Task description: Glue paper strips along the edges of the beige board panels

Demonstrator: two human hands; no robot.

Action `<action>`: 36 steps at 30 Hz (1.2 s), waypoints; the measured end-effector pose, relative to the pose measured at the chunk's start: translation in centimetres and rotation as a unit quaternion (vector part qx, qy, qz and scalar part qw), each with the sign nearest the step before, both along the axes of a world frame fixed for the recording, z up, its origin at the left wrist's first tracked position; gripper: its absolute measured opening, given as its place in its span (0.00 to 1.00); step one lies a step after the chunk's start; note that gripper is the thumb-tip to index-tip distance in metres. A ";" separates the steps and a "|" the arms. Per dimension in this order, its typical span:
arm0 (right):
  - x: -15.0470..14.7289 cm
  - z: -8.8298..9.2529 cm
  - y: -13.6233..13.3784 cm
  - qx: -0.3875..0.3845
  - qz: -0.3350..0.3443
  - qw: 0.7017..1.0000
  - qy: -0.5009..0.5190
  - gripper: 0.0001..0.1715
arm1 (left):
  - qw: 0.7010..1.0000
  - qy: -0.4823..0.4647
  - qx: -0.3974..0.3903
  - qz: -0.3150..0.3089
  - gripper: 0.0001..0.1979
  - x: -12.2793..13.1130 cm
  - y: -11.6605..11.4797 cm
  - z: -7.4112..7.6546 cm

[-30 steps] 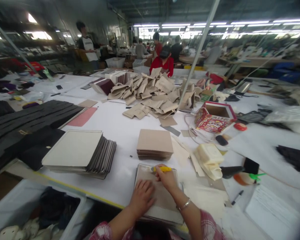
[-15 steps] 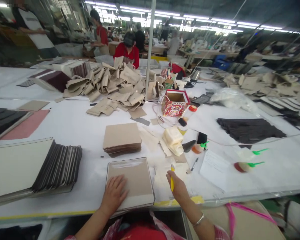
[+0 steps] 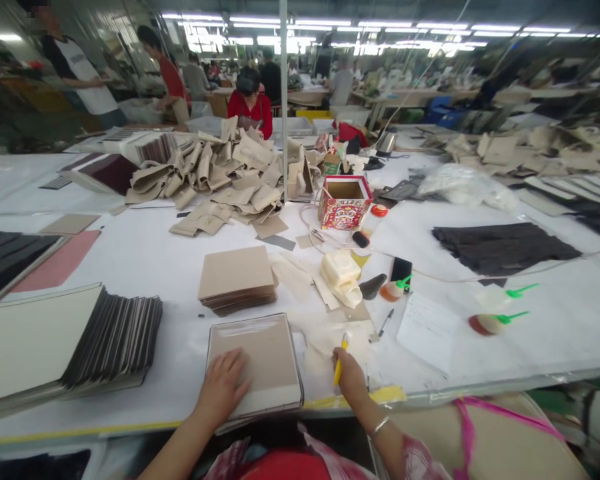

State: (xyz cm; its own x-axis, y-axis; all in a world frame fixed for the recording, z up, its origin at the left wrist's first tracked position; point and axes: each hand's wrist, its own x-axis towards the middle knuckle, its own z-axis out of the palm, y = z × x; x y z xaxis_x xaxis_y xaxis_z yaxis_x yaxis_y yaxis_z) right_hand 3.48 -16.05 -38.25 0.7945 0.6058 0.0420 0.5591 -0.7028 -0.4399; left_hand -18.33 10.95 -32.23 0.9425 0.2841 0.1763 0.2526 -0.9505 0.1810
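My left hand (image 3: 226, 381) lies flat with spread fingers on the lower left of a beige panel (image 3: 265, 353) with a dark edge, at the table's front. To the right, my right hand (image 3: 349, 373) is closed around a yellow-handled brush (image 3: 341, 359), its pale tip pointing up and away. Under and beyond that hand is a pale sheet (image 3: 325, 343) on the table. Behind the panel stands a stack of beige boards (image 3: 237, 277).
Left is a thick stack of dark-edged panels (image 3: 115, 340). Ahead are a cream container (image 3: 341, 273), a red box (image 3: 345, 203), a pen (image 3: 386, 323) and green-tipped bottles (image 3: 487, 324). A pole (image 3: 284, 100) rises behind; a person in red (image 3: 250, 110) sits across.
The view has shifted slightly. My right hand has turned a little with the brush, which now leans more to the right. My left hand stays flat on the panel.
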 end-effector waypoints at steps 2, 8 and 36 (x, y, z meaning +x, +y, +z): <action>0.3 1.8 0.0 0.023 -0.015 0.999 0.016 0.12 | 1.000 -0.013 -0.008 0.001 0.21 0.6 -0.6 0.4; 0.0 9.5 1.1 0.087 0.068 0.992 0.058 0.08 | 0.989 -0.051 -0.084 -0.111 0.27 7.5 -5.1 4.9; 0.8 10.5 11.8 0.193 -0.037 0.975 0.102 0.13 | 0.885 -0.043 -0.439 0.147 0.16 9.3 1.8 3.4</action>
